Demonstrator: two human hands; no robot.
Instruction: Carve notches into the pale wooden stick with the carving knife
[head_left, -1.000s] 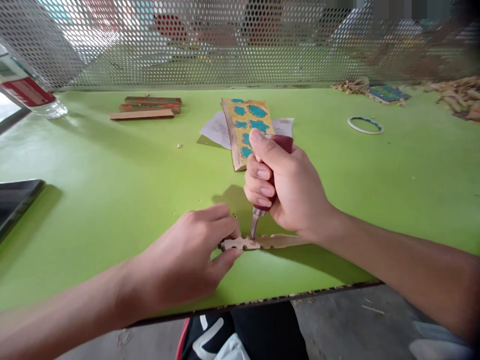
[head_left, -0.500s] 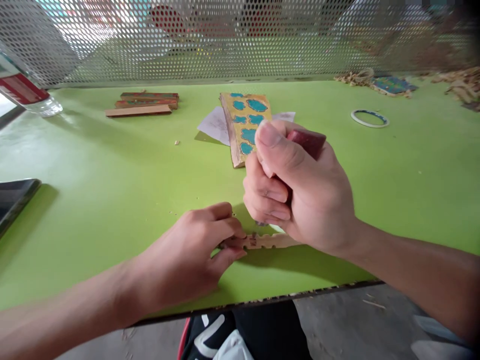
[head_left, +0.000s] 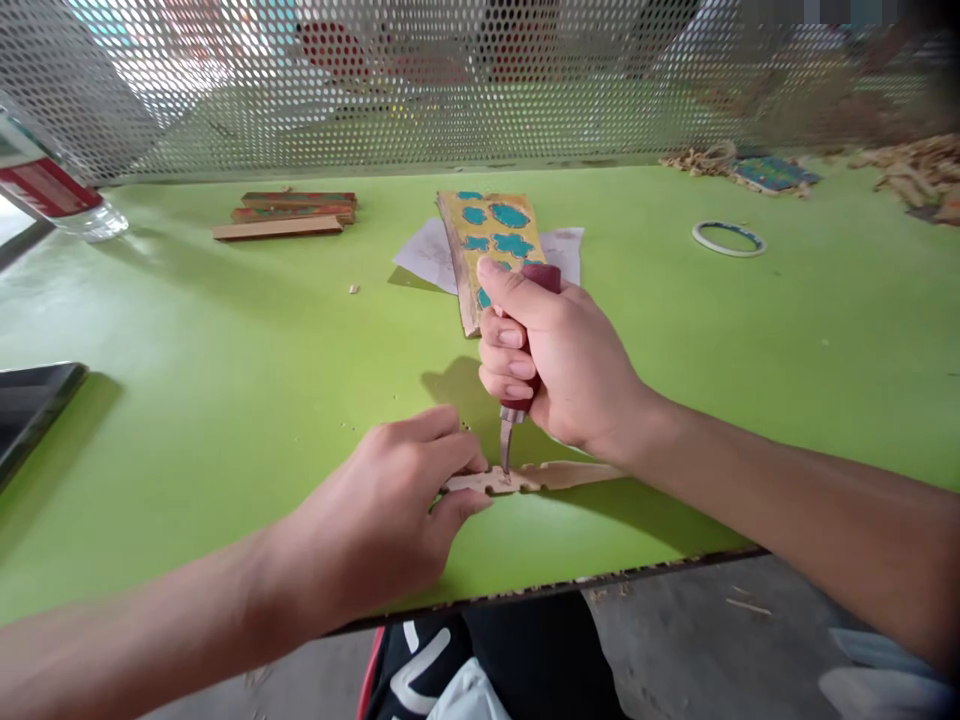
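Near the table's front edge, a thin notched strip of pale wood lies flat on the green table. My left hand pinches its left end between thumb and fingers. Wrapped in a fist, my right hand grips a carving chisel with a dark red handle. The chisel stands nearly upright, its narrow metal blade touching the strip among the notches, just right of my left fingertips. Part of the strip's right end is hidden by my right wrist.
A yellow board with blue shapes rests on white paper behind my hands. Several wooden strips, a water bottle and a dark flat device are leftward. A tape roll lies right; a perforated metal screen spans the back.
My right hand has come down and left, bringing the chisel's tip onto the wooden strip. The blade now shows. My left hand keeps its hold in nearly the same place.
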